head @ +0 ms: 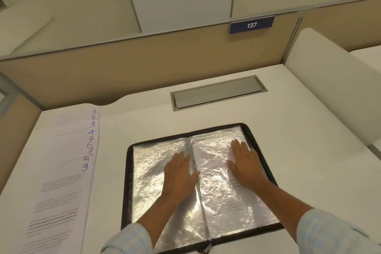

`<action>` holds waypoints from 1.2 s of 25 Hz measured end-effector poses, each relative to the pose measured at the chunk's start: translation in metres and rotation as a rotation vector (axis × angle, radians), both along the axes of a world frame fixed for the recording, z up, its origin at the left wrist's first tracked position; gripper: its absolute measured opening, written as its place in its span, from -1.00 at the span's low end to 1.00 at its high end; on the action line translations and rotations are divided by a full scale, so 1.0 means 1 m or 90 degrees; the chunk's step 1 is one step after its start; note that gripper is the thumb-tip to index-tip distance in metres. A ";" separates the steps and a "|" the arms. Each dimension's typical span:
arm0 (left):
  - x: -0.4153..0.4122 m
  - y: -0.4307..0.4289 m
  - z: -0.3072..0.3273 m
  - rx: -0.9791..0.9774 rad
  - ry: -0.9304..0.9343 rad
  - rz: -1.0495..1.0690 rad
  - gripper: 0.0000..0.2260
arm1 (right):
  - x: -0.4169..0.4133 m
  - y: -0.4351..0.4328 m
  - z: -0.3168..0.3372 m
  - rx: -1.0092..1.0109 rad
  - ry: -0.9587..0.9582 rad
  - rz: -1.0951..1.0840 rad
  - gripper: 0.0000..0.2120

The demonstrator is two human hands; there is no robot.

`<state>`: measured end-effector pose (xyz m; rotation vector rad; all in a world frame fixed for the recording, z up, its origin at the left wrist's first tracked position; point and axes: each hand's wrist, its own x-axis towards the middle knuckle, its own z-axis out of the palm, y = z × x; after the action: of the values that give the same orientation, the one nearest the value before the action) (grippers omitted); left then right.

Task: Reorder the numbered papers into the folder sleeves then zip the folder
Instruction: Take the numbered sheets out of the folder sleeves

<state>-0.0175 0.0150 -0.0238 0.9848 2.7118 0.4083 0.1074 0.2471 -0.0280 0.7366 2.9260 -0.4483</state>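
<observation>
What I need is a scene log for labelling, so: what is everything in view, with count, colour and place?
folder: one, black zip rim, open flat on the white desk.
plastic sleeves: two pages showing, shiny clear, inside the folder.
numbered papers: one fanned stack, white, blue handwritten numbers, left of the folder.
cable hatch: one, grey, in the desk behind the folder.
number plate: one, blue, white 137, on the beige partition.
left grip: one, flat on the left page.
right grip: one, flat on the right page.
</observation>
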 end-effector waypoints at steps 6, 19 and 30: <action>0.010 0.008 -0.012 -0.095 -0.050 0.042 -0.23 | 0.001 0.060 -0.003 0.037 -0.056 0.092 -0.24; 0.004 0.004 -0.010 -0.139 -0.059 0.043 -0.19 | 0.036 0.031 0.015 -0.512 0.242 -0.356 -0.29; 0.038 0.046 0.048 0.313 -0.467 0.168 -0.36 | 0.031 -0.073 0.028 -0.450 0.207 -0.109 -0.60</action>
<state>0.0209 0.0614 0.0242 0.4207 2.0840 1.2475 0.1380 0.1744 0.0003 0.8475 2.6420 -1.6337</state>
